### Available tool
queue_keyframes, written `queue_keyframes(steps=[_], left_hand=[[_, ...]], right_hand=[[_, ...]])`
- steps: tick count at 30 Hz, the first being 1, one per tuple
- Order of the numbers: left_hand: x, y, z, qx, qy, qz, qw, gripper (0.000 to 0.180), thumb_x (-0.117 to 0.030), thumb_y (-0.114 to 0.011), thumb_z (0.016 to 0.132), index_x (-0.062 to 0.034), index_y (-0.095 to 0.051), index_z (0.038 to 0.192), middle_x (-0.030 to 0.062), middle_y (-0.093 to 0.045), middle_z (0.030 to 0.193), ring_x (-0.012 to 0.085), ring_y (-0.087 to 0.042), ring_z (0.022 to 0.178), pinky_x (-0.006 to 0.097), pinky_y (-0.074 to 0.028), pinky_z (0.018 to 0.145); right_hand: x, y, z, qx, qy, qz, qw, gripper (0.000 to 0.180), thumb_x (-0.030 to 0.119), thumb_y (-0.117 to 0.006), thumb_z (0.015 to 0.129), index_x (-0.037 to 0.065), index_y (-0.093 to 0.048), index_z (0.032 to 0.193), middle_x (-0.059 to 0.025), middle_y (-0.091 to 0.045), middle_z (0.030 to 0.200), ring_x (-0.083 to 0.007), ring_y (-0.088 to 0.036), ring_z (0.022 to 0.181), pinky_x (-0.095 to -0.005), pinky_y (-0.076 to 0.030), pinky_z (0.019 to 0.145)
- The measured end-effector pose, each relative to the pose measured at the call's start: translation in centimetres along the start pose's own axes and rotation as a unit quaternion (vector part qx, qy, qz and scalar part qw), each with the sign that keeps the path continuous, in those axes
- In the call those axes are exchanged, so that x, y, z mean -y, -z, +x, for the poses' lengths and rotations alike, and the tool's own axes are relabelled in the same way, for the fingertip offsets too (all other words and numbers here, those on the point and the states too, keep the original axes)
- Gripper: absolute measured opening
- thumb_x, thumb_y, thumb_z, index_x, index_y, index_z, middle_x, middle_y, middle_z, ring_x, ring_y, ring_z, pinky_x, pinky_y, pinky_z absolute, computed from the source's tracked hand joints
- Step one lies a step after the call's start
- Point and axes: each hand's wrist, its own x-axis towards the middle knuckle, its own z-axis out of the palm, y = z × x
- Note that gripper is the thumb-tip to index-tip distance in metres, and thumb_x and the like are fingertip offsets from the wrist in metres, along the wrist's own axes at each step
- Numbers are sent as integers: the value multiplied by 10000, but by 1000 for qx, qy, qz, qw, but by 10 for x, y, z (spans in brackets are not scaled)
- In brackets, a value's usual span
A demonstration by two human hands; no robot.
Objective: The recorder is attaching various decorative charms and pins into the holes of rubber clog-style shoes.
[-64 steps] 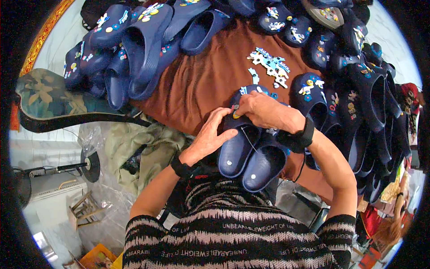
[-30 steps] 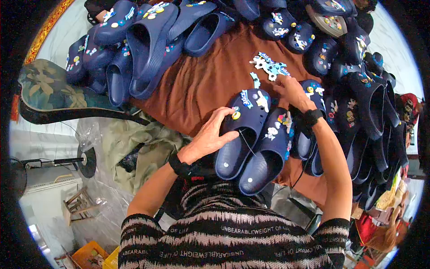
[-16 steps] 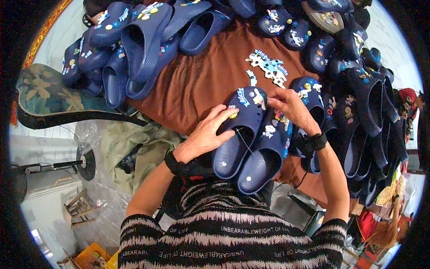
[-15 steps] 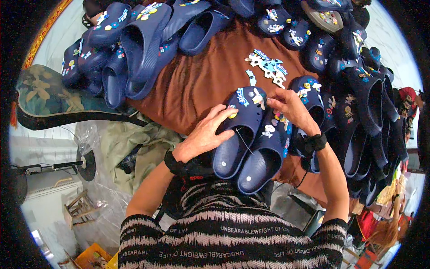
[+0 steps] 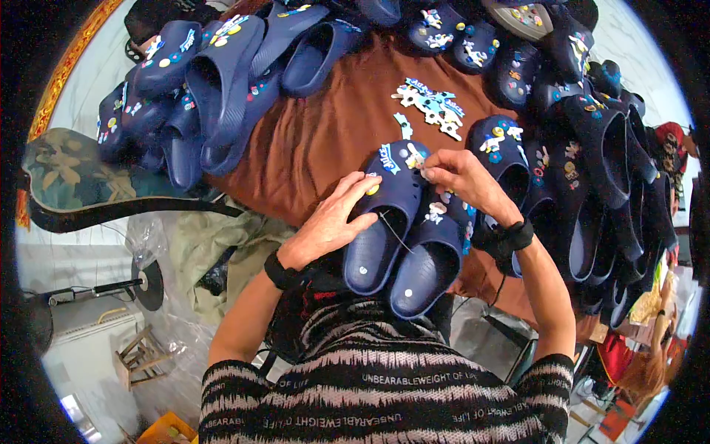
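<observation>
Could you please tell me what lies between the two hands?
In the head view, a navy clog's upper lies between the left hand and right hand.

The cloth [image 5: 325, 140] is plain brown. At its near edge, navy clogs [image 5: 399, 194] bear white, blue and yellow charms [image 5: 390, 157].

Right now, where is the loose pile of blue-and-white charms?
In the head view, the charms lie on the brown cloth, slightly right of centre, just beyond the right hand.
</observation>
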Motion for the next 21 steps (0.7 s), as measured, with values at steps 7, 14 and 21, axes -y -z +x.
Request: queue_keyframes(steps=[7,14,21], left_hand=[[-3,-2,1,3,11,-7,1000,623,-203,-674,912,-83,-425,1470,209,-386,1487,367,-388,1400,418,-319,1154],[-14,-8,9,-14,7,-39,999,610,-326,-628,963,-43,-421,1463,228,-299,1549,366,-314,1450,423,-274,1179],[-9,-25,17,-24,-46,61,997,568,-324,-588,982,-58,-439,1461,230,-279,1565,381,-255,1475,452,-227,1199]], right_hand=[[-10,-1,-1,7,14,76,997,170,149,-632,968,-15,-656,1005,-11,-646,789,-93,-600,668,-257,-503,594],[-11,0,-4,-37,-34,117,992,135,141,-638,959,7,-644,940,-23,-651,775,-92,-604,650,-256,-503,589],[-21,-14,-8,11,-2,142,990,89,100,-646,943,12,-638,926,-15,-645,775,-89,-599,652,-257,-494,567]])
